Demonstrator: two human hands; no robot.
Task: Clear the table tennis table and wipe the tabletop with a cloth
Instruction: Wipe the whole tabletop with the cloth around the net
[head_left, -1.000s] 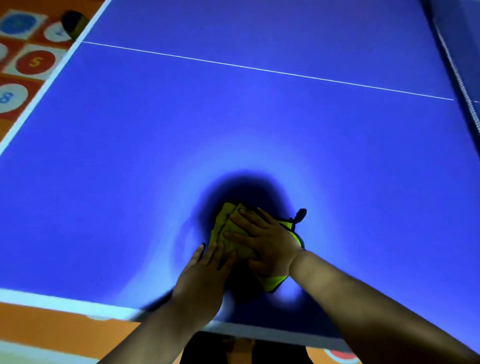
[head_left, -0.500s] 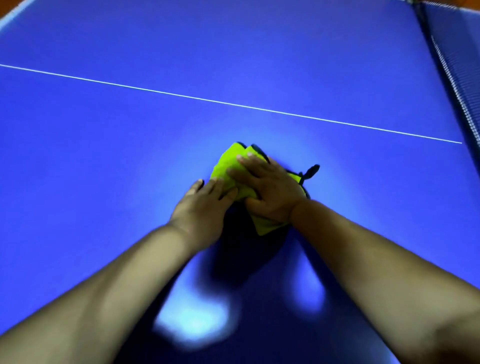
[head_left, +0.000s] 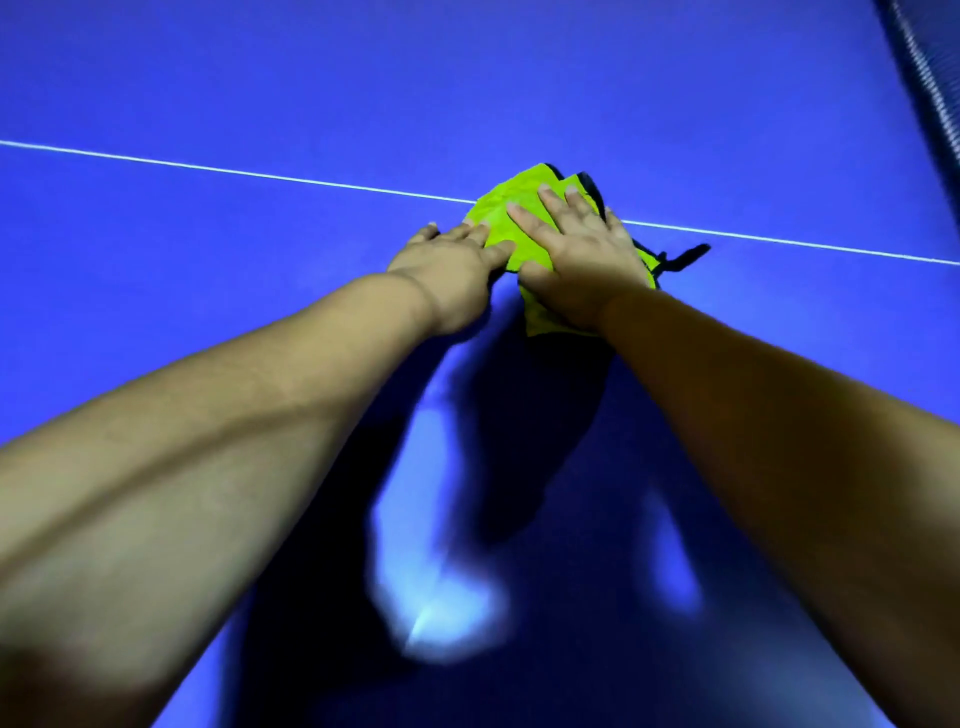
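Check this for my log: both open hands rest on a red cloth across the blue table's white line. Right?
No: the head view shows a yellow-green cloth, not red. The left hand and right hand do rest on it, across the white line of the blue table.

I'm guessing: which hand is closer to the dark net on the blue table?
Right. The right hand lies flat on the yellow-green cloth, below-left of the dark net; the left hand sits farther left.
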